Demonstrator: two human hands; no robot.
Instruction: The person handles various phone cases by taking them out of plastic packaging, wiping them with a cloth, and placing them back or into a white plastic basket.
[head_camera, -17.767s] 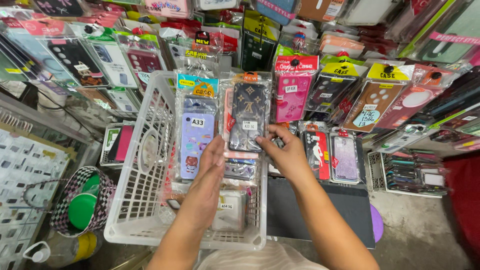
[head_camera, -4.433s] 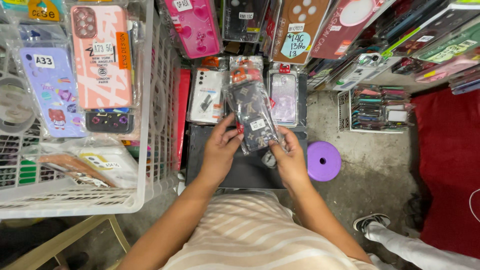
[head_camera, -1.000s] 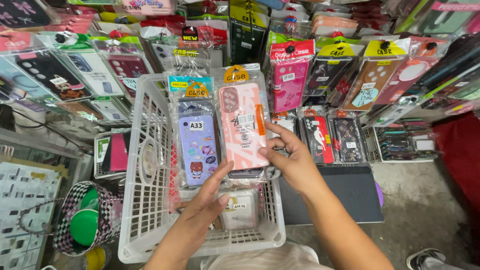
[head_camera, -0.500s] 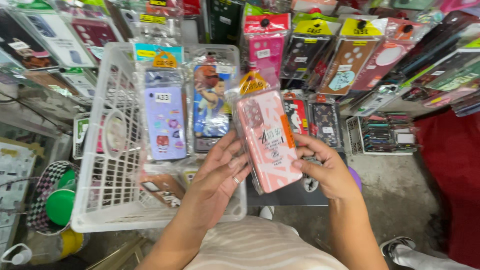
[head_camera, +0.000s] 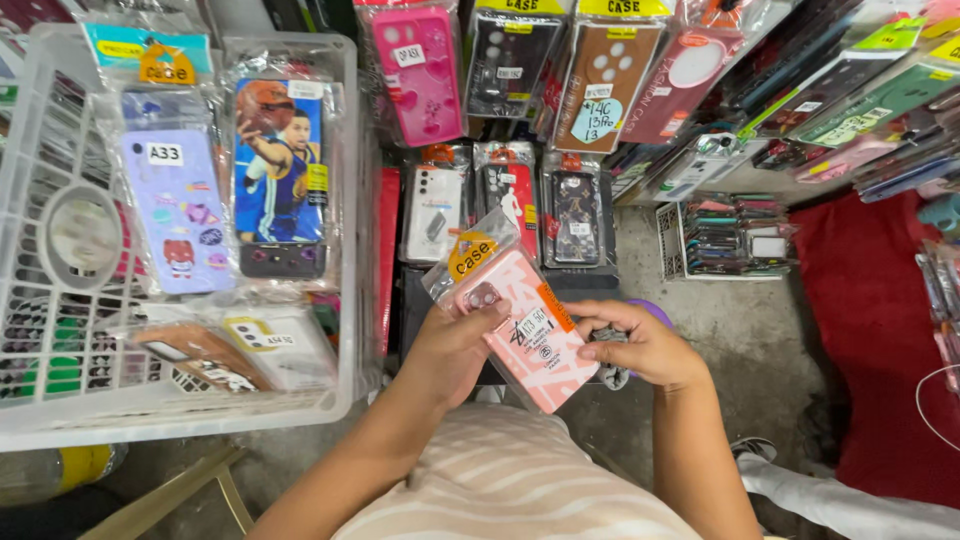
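A pink packaged phone case (head_camera: 522, 330) is pinched between left hand (head_camera: 455, 345) and right hand (head_camera: 640, 345), fingers pressed on opposite edges. It is tilted face-up, seemingly for inspection. A white basket (head_camera: 345, 300) of cases sits beyond the left fingers.

Bright, even light falls from above, leaving only soft shadows. Glare glints off the plastic wrappers in the white basket (head_camera: 345, 300). Focus is sharp at centre; edges bend and smear slightly.
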